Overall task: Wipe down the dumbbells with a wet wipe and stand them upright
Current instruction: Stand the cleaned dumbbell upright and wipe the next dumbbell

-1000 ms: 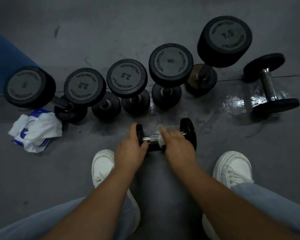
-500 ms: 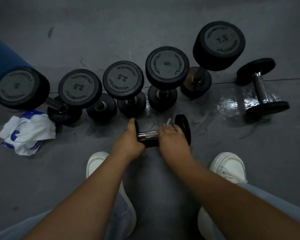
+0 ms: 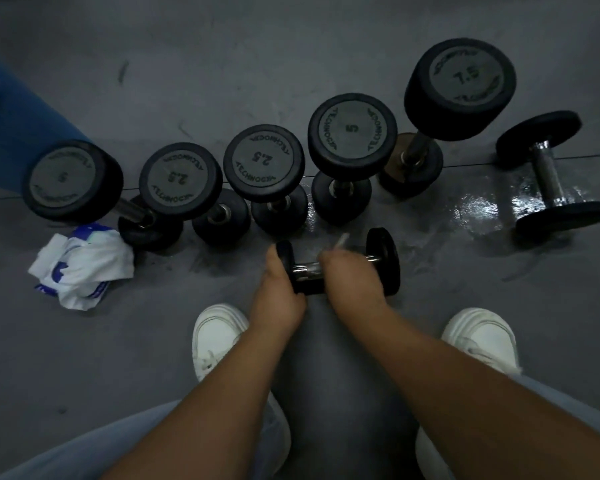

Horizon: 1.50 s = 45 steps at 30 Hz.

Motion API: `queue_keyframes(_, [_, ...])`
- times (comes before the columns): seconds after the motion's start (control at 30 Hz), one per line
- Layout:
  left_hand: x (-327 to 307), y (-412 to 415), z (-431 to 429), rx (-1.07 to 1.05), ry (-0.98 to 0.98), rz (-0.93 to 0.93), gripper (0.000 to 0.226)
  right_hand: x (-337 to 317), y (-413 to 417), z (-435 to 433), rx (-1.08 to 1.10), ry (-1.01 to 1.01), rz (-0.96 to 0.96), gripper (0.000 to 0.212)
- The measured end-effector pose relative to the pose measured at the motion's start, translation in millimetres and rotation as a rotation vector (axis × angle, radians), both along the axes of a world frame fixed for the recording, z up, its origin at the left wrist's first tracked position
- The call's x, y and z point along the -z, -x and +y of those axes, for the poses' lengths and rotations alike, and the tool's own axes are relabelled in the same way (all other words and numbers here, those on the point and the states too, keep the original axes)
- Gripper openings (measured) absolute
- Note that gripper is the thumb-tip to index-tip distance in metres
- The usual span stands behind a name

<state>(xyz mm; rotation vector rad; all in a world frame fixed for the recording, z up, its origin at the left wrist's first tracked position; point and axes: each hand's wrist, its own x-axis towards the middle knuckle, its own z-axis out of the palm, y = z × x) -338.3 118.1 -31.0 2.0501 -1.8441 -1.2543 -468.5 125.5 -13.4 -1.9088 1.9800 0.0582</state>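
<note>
Nearer to you than the grip, your white shoes [image 3: 219,336] sit one to each side of it. At the grip itself, the small dumbbell [image 3: 383,259] lies on its side on the grey floor [image 3: 326,358]. Your left hand [image 3: 279,289] is curled round its left head to steady it. Your right hand [image 3: 355,285] is wrapped over the bar with the wet wipe [image 3: 342,241] under it, only a pale corner poking out past the fingers. That hand is blurred, so I cannot tell exactly how the fingers lie.

Treat this one as light for its kind yet dense and rigid, with round heads that will probably roll if you let go. The chrome bar looks slick and will likely be slicker once wet. To stand it up, take it by the bar close to one head, or by the rubbery head itself, and set the other head flat.

Just beyond the grip, five dumbbells stand upright in a row: far to the left the left 5 [image 3: 71,181], then the left 2.5 [image 3: 181,180], the right 2.5 [image 3: 264,162] straight beyond your left hand, the right 5 [image 3: 352,133] and, farthest, the 7.5 [image 3: 459,86]. Well right of the grip, the lying dumbbell [image 3: 551,174] rests on its side by a wet patch [image 3: 475,209].

That makes seven dumbbells: five standing, two lying. There is one wipe in hand, and one crumpled white-and-blue packet [image 3: 84,265] well left of the grip
</note>
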Motion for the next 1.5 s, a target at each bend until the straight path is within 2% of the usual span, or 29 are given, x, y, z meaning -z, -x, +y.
queue_keyframes(0.07, [-3.9,0.0,-2.1,0.016,-0.031,0.025,0.082,5.3,-18.5,8.9,-0.069,-0.018,-0.161,0.016])
queue_keyframes(0.1, [-4.6,-0.9,-2.8,0.027,-0.038,0.033,0.083,9.1,-15.5,9.0,-0.062,0.002,-0.16,0.015])
queue_keyframes(0.2, [-3.2,-2.8,-7.0,0.034,-0.054,-0.032,0.091,25.8,11.4,12.3,0.201,0.095,-0.077,0.018])
queue_keyframes(0.27, [-4.1,-1.7,-8.5,0.029,-0.06,-0.049,0.09,29.0,-0.5,19.4,0.065,0.14,-0.036,0.024])
queue_keyframes(0.33, [-5.8,-0.9,-9.0,0.036,-0.069,-0.046,0.089,24.1,-14.3,22.5,-0.107,0.204,-0.081,0.016])
queue_keyframes(0.37, [-6.1,-1.3,-9.1,0.042,-0.075,-0.047,0.089,19.3,-11.2,19.4,-0.092,0.201,-0.087,0.012])
queue_keyframes(0.47, [-6.4,-1.7,-10.1,0.045,-0.082,-0.052,0.092,20.0,18.4,6.8,0.192,0.174,-0.033,0.015])
queue_keyframes(0.53, [-8.3,-0.5,-10.0,0.043,-0.073,-0.057,0.092,22.0,18.5,11.5,0.332,0.085,-0.087,0.017])
queue_keyframes(0.6, [-8.7,-0.3,-10.0,0.033,-0.075,-0.049,0.093,22.9,1.3,21.3,0.358,0.058,-0.181,0.018])
queue_keyframes(0.7, [-6.6,-1.2,-11.8,0.044,-0.083,-0.051,0.094,25.7,-5.8,27.7,0.141,0.095,-0.349,0.021])
queue_keyframes(0.73, [-5.8,-1.2,-12.0,0.047,-0.082,-0.057,0.094,31.7,0.2,24.5,0.135,0.12,-0.341,0.022])
queue_keyframes(0.83, [-6.8,-0.2,-9.8,0.03,-0.067,-0.06,0.094,46.8,12.3,15.5,0.468,0.181,-0.317,0.023])
queue_keyframes(0.87, [-6.8,0.2,-9.6,0.025,-0.067,-0.057,0.094,46.4,5.4,15.7,0.439,0.166,-0.248,0.023])
queue_keyframes(0.9, [-6.6,0.0,-9.7,0.026,-0.07,-0.055,0.093,43.7,-2.5,17.7,0.318,0.149,-0.188,0.025])
queue_keyframes(0.93, [-6.7,-0.7,-10.1,0.032,-0.075,-0.056,0.092,39.8,-9.2,20.4,0.183,0.17,-0.212,0.029])
queue_keyframes(1.0, [-7.1,-1.3,-11.6,0.052,-0.085,-0.067,0.091,35.0,-10.0,24.8,0.043,0.166,-0.413,0.039])
queue_keyframes(1.07, [-9.2,-0.5,-17.7,0.066,-0.101,-0.104,0.088,34.5,1.4,28.1,0.222,0.17,-0.553,0.042])
queue_keyframes(1.13, [-12.6,-1.4,-26.8,0.058,-0.145,-0.128,0.078,37.3,8.6,34.3,0.454,0.186,-0.527,0.033])
queue_keyframes(1.2, [-16.6,-2.7,-28.7,0.044,-0.216,-0.13,0.072,36.0,8.5,38.0,0.482,0.17,-0.461,0.031])
queue_keyframes(1.3, [-15.7,-1.5,-10.5,-0.036,-0.196,-0.083,0.087,42.2,15.6,35.2,0.507,0.169,-0.418,0.036])
queue_keyframes(1.33, [-14.9,1.1,-3.3,-0.056,-0.134,-0.104,0.084,44.1,16.3,34.5,0.484,0.149,-0.398,0.038])
queue_keyframes(1.4, [-15.5,6.0,3.1,-0.032,-0.027,-0.186,0.072,46.7,8.5,34.8,0.246,0.065,-0.342,0.049])
queue_keyframes(1.43, [-15.3,7.1,2.5,0.006,-0.01,-0.221,0.068,46.8,5.0,36.2,0.113,0.002,-0.311,0.058])
queue_keyframes(1.5, [-16.7,7.3,-1.2,0.085,-0.019,-0.263,0.063,42.0,13.2,32.4,0.034,-0.063,-0.335,0.061])
